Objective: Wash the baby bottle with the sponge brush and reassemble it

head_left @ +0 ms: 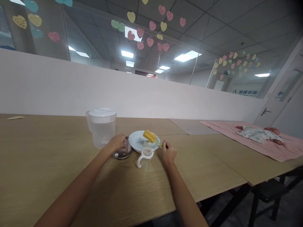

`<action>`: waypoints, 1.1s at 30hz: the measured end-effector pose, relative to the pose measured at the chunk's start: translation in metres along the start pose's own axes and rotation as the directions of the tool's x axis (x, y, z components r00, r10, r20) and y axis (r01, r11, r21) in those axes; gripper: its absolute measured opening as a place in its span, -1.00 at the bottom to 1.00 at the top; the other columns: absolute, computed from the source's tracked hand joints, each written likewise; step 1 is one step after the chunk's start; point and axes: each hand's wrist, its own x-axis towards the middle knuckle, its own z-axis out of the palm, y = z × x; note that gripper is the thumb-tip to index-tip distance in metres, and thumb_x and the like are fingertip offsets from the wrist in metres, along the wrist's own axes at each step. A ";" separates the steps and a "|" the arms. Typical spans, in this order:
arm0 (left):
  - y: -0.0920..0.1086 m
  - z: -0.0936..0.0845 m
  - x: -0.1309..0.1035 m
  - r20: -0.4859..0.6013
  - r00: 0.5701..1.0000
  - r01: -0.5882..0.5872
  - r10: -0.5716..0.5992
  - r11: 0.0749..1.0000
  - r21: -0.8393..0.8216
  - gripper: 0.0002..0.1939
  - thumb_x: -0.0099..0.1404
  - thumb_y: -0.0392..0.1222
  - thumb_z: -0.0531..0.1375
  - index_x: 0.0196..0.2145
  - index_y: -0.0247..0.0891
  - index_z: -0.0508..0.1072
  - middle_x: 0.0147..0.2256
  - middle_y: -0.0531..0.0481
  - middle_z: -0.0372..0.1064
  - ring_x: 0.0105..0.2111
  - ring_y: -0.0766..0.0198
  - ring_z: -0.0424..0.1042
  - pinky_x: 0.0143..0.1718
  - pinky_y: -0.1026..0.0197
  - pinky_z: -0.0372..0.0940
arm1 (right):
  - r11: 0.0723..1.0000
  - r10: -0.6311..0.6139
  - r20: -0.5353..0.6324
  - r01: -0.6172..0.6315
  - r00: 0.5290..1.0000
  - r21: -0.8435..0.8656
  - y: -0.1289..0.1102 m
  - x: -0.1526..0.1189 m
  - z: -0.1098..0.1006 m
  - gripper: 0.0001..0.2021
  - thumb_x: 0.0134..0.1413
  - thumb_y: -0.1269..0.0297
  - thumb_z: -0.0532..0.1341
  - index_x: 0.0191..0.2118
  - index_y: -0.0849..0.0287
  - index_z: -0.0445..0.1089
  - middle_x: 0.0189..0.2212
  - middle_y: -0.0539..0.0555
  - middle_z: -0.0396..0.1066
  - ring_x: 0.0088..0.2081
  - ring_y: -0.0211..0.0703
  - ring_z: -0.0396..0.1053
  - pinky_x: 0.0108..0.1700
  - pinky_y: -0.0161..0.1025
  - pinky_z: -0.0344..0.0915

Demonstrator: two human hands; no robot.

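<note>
My right hand [169, 153] is wrapped round the handle of a bottle brush [149, 136] with a yellow sponge head and a green stem. That sponge head is over a white plate [134, 142]. In front of the plate is a clear baby bottle part with a white handle ring [147, 152]; its curved grip points toward me. My left hand [117, 142] is closed, fingers curled down over a shiny metal dish [123, 154]. What those fingers hold, if anything, I cannot make out. A small white piece [116, 154] lies in the dish.
Left of the dish stands a lidded translucent pitcher [103, 126] with clear liquid. To the right, a baby doll [257, 134] in patterned clothes lies on a pink cloth [224, 132]. A white wall [142, 97] runs behind the table; a dark chair [270, 190] is at lower right.
</note>
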 end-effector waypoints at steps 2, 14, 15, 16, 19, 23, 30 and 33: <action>0.002 -0.006 -0.002 -0.008 1.000 -0.008 0.008 1.000 0.011 -0.79 -0.02 -0.35 0.26 -0.35 -0.30 0.43 -0.18 -0.19 0.39 -0.25 0.10 0.38 -0.34 0.24 0.22 | 1.000 0.005 0.008 -0.005 1.000 -0.008 -0.001 0.000 -0.001 -0.42 0.22 0.06 -0.15 -0.62 0.24 0.40 -0.67 0.10 0.34 -0.64 -0.36 -0.01 -0.49 -0.30 -0.18; 0.069 0.000 -0.005 -0.018 0.937 -0.335 0.349 0.880 -0.336 -0.68 0.30 -0.15 -0.01 -0.11 -0.24 0.43 -0.04 -0.06 0.39 -0.05 0.19 0.35 -0.01 0.25 0.18 | 0.999 0.035 0.042 -0.033 0.999 -0.032 -0.004 0.001 -0.003 -0.38 0.24 0.05 -0.21 -0.61 0.25 0.40 -0.63 0.14 0.38 -0.63 -0.35 0.05 -0.48 -0.29 -0.17; 0.071 0.003 -0.004 0.003 0.929 -0.344 0.371 0.866 -0.362 -0.68 0.29 -0.14 -0.02 -0.13 -0.25 0.45 -0.06 -0.06 0.41 -0.07 0.18 0.36 -0.03 0.25 0.19 | 0.999 0.036 0.045 -0.034 0.998 -0.032 -0.004 0.001 -0.003 -0.38 0.24 0.05 -0.21 -0.60 0.25 0.40 -0.62 0.15 0.39 -0.62 -0.35 0.06 -0.48 -0.29 -0.16; 0.072 0.006 -0.002 0.022 0.927 -0.339 0.374 0.863 -0.373 -0.68 0.29 -0.14 -0.02 -0.16 -0.25 0.47 -0.08 -0.06 0.43 -0.09 0.18 0.37 -0.05 0.25 0.20 | 0.999 0.037 0.050 -0.036 0.998 -0.032 -0.004 0.001 -0.003 -0.37 0.24 0.05 -0.21 -0.60 0.25 0.40 -0.61 0.15 0.39 -0.62 -0.35 0.06 -0.48 -0.29 -0.16; 0.075 0.010 0.008 0.077 0.957 -0.234 0.278 0.904 -0.358 -0.67 0.27 -0.11 -0.01 -0.21 -0.24 0.50 -0.14 -0.05 0.47 -0.16 0.17 0.40 -0.14 0.27 0.23 | 0.998 0.051 0.059 -0.049 0.997 -0.033 -0.003 0.001 -0.003 -0.37 0.24 0.04 -0.21 -0.59 0.24 0.41 -0.60 0.15 0.40 -0.63 -0.35 0.06 -0.49 -0.30 -0.16; 0.084 0.014 0.023 0.105 0.986 -0.096 0.132 0.950 -0.298 -0.77 0.13 -0.15 0.12 -0.33 -0.22 0.55 -0.25 -0.07 0.51 -0.26 0.13 0.44 -0.29 0.26 0.24 | 0.997 0.074 0.059 -0.073 0.995 -0.023 -0.002 0.001 -0.002 -0.37 0.24 0.03 -0.21 -0.58 0.24 0.42 -0.60 0.16 0.41 -0.62 -0.33 0.10 -0.49 -0.30 -0.16; 0.094 0.019 0.028 -0.020 1.000 0.011 -0.017 0.958 -0.287 -0.85 0.01 -0.30 0.20 -0.42 -0.25 0.55 -0.33 -0.10 0.52 -0.30 0.13 0.47 -0.35 0.25 0.24 | 0.997 0.081 0.047 -0.081 0.996 0.000 -0.002 0.002 -0.001 -0.39 0.23 0.04 -0.19 -0.57 0.24 0.44 -0.59 0.16 0.42 -0.62 -0.32 0.10 -0.48 -0.30 -0.14; 0.093 0.006 0.024 -0.116 0.992 0.013 -0.052 0.948 -0.318 -0.84 0.08 -0.32 0.15 -0.39 -0.24 0.53 -0.31 -0.05 0.52 -0.27 0.20 0.47 -0.30 0.28 0.25 | 0.997 0.082 0.031 -0.082 0.996 0.007 -0.002 0.002 -0.002 -0.38 0.23 0.02 -0.20 -0.60 0.24 0.41 -0.63 0.15 0.39 -0.63 -0.32 0.08 -0.49 -0.30 -0.16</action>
